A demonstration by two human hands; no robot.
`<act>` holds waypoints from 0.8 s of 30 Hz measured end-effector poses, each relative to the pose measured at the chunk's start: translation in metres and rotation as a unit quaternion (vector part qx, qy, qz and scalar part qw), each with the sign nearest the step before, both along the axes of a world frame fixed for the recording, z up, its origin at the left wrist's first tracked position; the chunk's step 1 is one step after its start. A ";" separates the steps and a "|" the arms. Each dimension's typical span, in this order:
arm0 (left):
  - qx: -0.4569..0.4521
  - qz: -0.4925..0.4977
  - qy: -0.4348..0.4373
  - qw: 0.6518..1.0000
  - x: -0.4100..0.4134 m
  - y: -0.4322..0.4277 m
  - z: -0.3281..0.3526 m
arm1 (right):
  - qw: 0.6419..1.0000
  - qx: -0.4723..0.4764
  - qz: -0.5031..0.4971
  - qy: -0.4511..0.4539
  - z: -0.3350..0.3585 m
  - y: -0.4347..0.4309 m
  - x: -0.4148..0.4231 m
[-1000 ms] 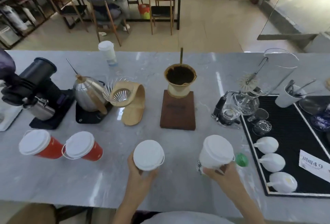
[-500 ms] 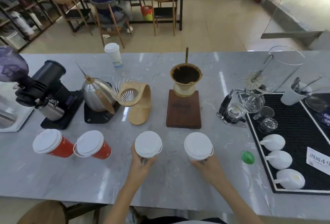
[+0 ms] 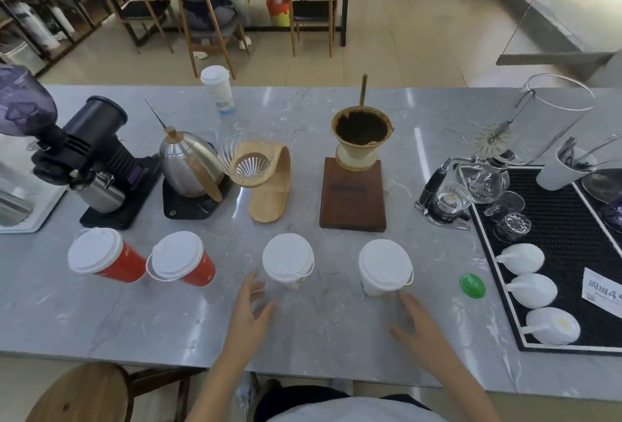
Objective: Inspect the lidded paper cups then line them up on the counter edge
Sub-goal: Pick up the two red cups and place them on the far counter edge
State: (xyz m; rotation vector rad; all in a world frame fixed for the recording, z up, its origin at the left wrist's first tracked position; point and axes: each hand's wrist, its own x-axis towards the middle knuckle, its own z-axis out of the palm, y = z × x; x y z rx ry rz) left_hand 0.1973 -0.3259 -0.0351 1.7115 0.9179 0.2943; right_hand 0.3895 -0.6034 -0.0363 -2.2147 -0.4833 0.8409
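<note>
Both hands have released the cups they gripped half a second ago. The left hand (image 3: 247,315) lies above the bare grey marble counter (image 3: 101,317) near its front edge, fingers spread and holding nothing; its fingertips are just beside the base of the left white lidded paper cup (image 3: 287,261) without touching it. The right hand (image 3: 419,327) is likewise open and empty, its fingertips just short of the right white lidded paper cup (image 3: 385,266). Both white cups now stand upright and unsupported on the counter.

Further left in the same row stand two red paper cups with white lids (image 3: 141,261), close together. The four cups form a rough line parallel to the front edge, set back from it. A wide band of open counter runs between the row and the front edge, occupied only by the hands.

To the right, a small green cap (image 3: 472,285) lies between the right white cup and the black ribbed drip mat (image 3: 565,219), which carries three white ceramic spoons (image 3: 530,290).

Behind the row, left to right: a black coffee grinder (image 3: 91,142), a steel gooseneck kettle (image 3: 188,165), a wooden dripper stand (image 3: 269,186) and a brown wooden block with a filled filter cone (image 3: 353,199). A fifth white lidded cup (image 3: 217,88) stands at the far edge.
</note>
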 end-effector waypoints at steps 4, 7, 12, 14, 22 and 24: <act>0.028 -0.035 0.052 0.998 -0.035 0.007 0.002 | 0.994 -0.065 0.085 -0.004 0.010 -0.021 -0.021; -0.005 -0.093 0.094 0.991 -0.058 0.014 0.013 | 0.991 -0.071 0.116 -0.007 0.023 -0.009 -0.038; -0.018 -0.111 0.087 0.990 -0.095 0.036 0.053 | 0.988 -0.039 0.145 -0.045 0.054 0.058 -0.069; -0.016 -0.097 0.058 0.993 -0.109 0.056 0.075 | 0.985 -0.011 0.159 -0.059 0.071 0.094 -0.081; 0.074 -0.018 -0.083 0.994 -0.151 0.160 0.148 | 0.961 0.107 0.228 -0.113 0.139 0.233 -0.126; 0.123 0.012 -0.074 0.990 -0.153 0.188 0.145 | 0.956 0.113 0.224 -0.151 0.143 0.261 -0.133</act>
